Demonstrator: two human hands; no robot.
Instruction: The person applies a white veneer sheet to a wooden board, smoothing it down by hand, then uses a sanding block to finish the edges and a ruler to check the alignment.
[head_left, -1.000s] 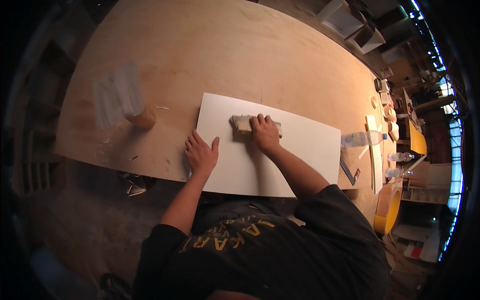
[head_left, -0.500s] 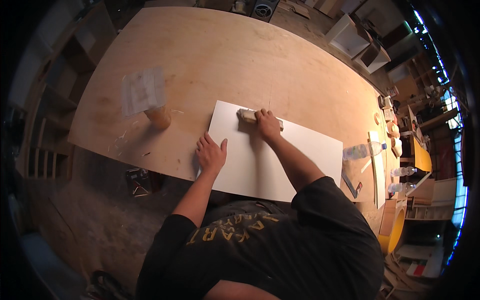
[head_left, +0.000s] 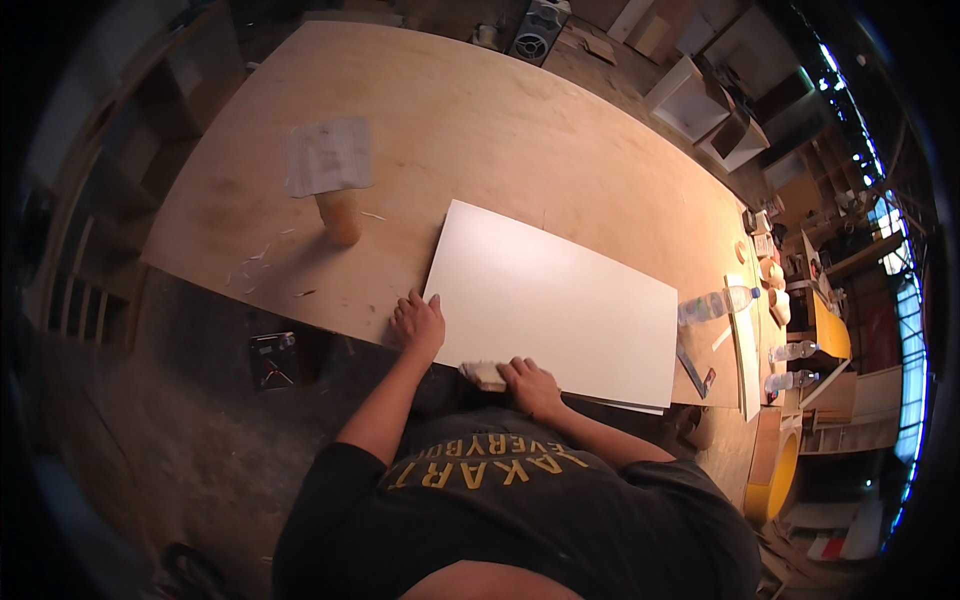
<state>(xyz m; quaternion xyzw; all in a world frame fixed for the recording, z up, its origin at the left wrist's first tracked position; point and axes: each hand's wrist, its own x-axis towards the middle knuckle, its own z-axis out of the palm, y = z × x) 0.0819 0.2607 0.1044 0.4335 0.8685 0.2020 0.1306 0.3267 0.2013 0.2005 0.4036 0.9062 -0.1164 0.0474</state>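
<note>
A white rectangular panel (head_left: 560,300) lies on the wooden worktable, and a second edge shows beneath its near right corner. At the panel's near edge, close to my body, my right hand (head_left: 530,388) is closed on a beige, cloth-like pad (head_left: 484,376). Whether the pad is a folded rag or a wrapped block I cannot make out. My left hand (head_left: 418,325) rests at the panel's left edge, fingers spread and touching the edge and the tabletop beside it.
The tabletop (head_left: 390,80) carries a drink cup (head_left: 340,222) with a sheet of paper (head_left: 330,155) over it, and scattered pale scraps. To the right are a plastic bottle (head_left: 715,304), a metal square (head_left: 692,368) and pale strips (head_left: 742,345). A speaker (head_left: 536,35) stands beyond the table.
My right hand has drawn the beige pad from the panel's far part to its near edge. My left hand has slid slightly nearer along the left edge. The view has shifted a little.
</note>
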